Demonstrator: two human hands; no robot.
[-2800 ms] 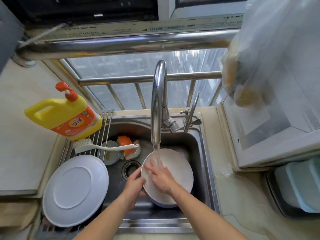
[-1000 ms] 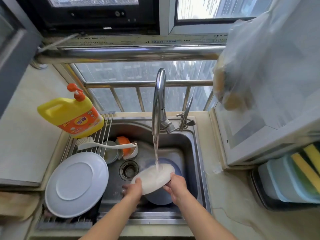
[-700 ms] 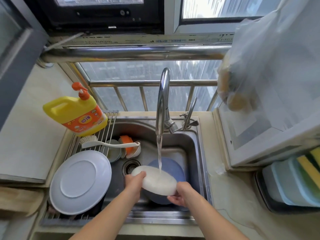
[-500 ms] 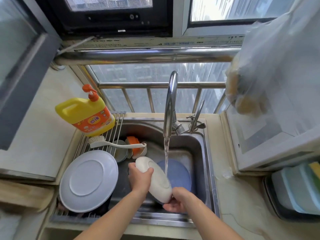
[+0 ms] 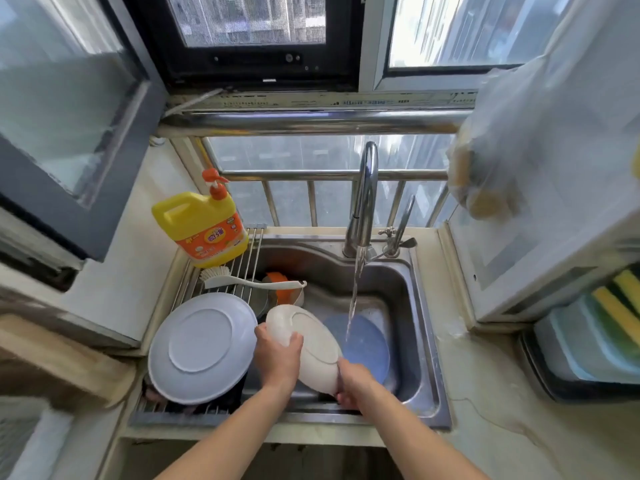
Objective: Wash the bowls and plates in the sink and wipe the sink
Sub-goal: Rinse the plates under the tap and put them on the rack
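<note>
A pale stone kitchen desk beneath a barred window frames a stainless steel sink, the landmark of the scene. At the back rim of the sink stands a tall curved chrome tap, its stream of water falling onto a round blue plate lying flat on the sink floor.

Over the front left part of the sink, a person holds a cream-white round plate tilted on edge, its underside and foot ring turned up toward the camera, just left of the stream and clear of it. The left hand has its grip closed around the plate's upper left rim, thumb and fingers curled over the edge. The right hand grips the plate's lower right rim from beneath, fingers wrapped under it.

Across the left side of the sink lies a metal roll-up drying rack. On it, a large white plate rests upside down toward the front; a yellow detergent bottle with an orange pump and label stands at its far end. A white-handled dish brush lies crosswise between them, its handle reaching out over the sink. Under that handle, in the sink's back left corner, sit an orange-and-white bowl and a grey bowl.

Right of the sink, a translucent plastic bag hangs above the desk, and yellow sponges sit in a tray at the far right edge.
</note>
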